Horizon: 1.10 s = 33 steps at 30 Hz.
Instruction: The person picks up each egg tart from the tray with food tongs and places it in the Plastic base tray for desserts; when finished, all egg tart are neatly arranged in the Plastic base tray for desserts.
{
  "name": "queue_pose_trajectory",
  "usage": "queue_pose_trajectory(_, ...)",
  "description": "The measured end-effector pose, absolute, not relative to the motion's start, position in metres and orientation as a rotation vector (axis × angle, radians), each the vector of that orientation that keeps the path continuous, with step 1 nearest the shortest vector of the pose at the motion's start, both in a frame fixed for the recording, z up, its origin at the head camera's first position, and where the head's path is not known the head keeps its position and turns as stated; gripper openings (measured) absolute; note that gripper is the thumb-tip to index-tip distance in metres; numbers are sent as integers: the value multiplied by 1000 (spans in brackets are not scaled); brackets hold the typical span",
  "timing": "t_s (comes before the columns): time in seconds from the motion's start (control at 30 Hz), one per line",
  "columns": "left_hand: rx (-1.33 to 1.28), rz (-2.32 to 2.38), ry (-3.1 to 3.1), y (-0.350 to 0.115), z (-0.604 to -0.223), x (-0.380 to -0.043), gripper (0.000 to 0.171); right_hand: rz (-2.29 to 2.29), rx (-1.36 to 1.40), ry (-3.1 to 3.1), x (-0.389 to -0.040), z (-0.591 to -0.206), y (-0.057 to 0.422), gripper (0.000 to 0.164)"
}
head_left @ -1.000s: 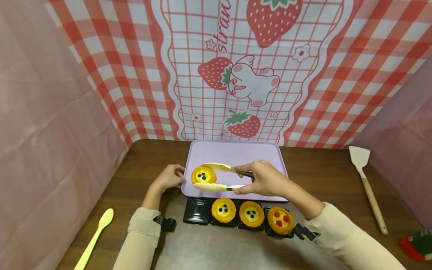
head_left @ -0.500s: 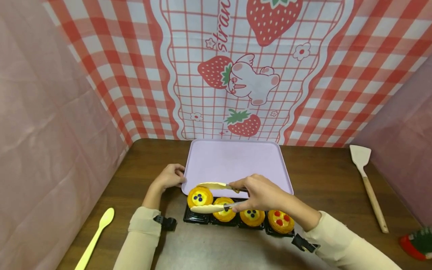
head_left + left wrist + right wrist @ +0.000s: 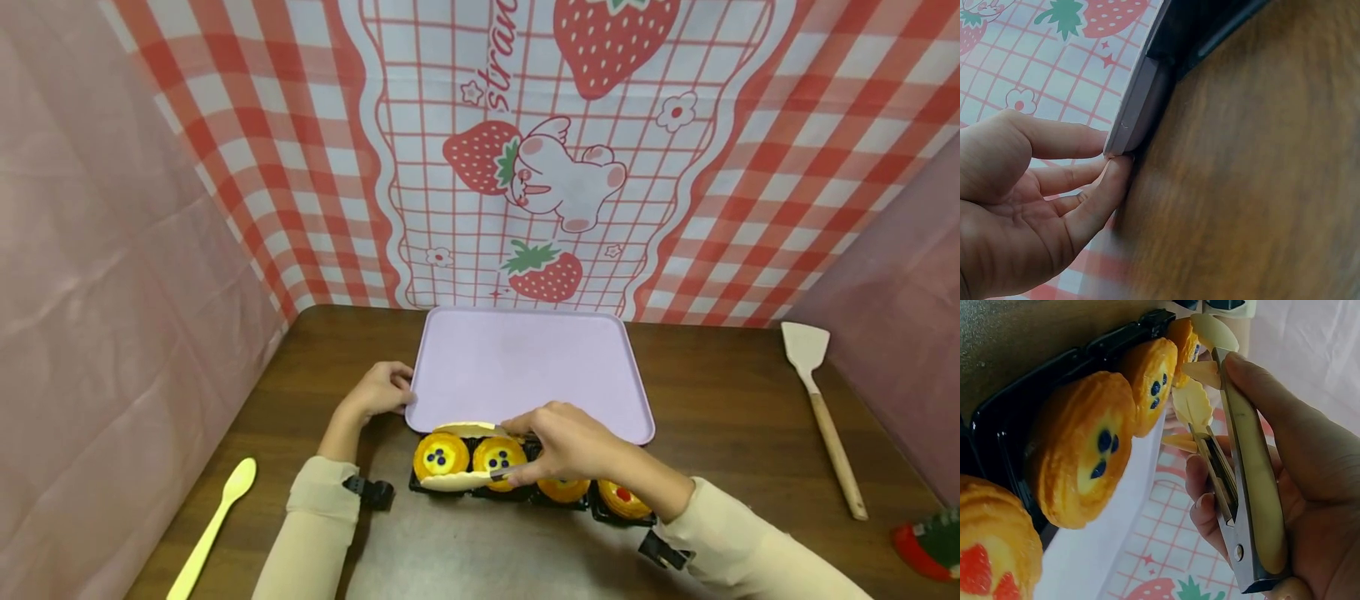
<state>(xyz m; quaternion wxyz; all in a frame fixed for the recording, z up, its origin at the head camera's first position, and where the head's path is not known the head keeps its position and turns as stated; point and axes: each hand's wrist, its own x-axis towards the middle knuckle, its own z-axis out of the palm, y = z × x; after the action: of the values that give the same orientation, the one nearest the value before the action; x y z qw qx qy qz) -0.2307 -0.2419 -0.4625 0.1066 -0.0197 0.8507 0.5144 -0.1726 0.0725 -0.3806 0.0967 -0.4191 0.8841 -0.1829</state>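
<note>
My right hand [image 3: 573, 442] grips cream-tipped tongs [image 3: 459, 481], whose two tips stand on either side of the leftmost egg tart [image 3: 441, 456]. That tart, topped with blueberries, sits in the left cup of a row of black plastic holders [image 3: 517, 493]. Two more blueberry tarts and a strawberry tart [image 3: 624, 498] fill the cups to its right, partly hidden under the right hand. At the left rim of a lilac tray [image 3: 525, 358], my left hand [image 3: 380, 388] pinches the edge; in the left wrist view its thumb and finger [image 3: 1066, 139] meet at the rim.
A yellow spoon [image 3: 213, 525] lies at the left, and a cream spatula [image 3: 825, 417] with a wooden handle at the right. A red and green object [image 3: 930, 542] stands by the right edge. Behind the tray hangs a strawberry-print cloth [image 3: 555, 183].
The right hand and tongs have brought the blueberry tart from the lilac tray down toward me into the left black cup. The left hand stays at the tray's rim.
</note>
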Motion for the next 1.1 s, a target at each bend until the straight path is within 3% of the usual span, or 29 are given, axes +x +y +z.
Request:
queue_pose_trajectory(0.57,-64,1497,2499,-244,-462,-232,43,-506,-1215,2639,-174,-387,69,61)
queue_pose_trajectory(0.87,-70,1494,2515,-242,-460,-232,43,-517,-1173,2683,-171,-386,70,82)
queue_pose_trajectory(1.1,-72,1499,2510,-243,-463,-232,43,-620,-1136,2816,-165,-382,75,88)
